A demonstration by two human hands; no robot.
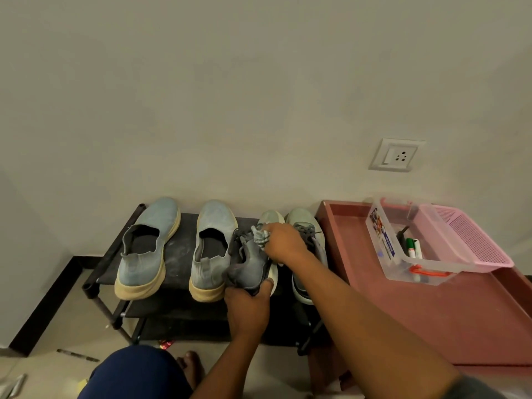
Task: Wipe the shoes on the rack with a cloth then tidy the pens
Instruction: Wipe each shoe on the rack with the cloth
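1. While the left hand (248, 305) grips the heel of the grey shoe (249, 264) and tips it up off the rack (184, 254), the right hand (283, 243) pinches a bunched cloth (260, 236) against the tongue and laces. Risk: the heel grip is the only hold, so a hard wipe may twist the shoe loose.
2. Blue pair (149, 249), left on the rack's top shelf, rests flat. Risk: the tilted grey shoe touches the right blue shoe (211, 249) and may nudge it toward the near edge.
3. Pale shoe (306, 249), right end of the shelf, lies partly under the right forearm. Risk: a forearm sweep may push it off the end.
4. Laces, loose by the cloth. Risk: the cloth may snag them.
5. Shelf surface, dusty between the blue shoes. Risk: a wiped shoe set back down may pick the dust up again.
6. Pens (413, 249), in a clear box (383, 240) on the red table (460, 312), right; pink basket (472, 240) beside it. Untouched; tidying appears yet to begin. Risk: the box sits near the table's left rim and a reach from the rack may knock it.
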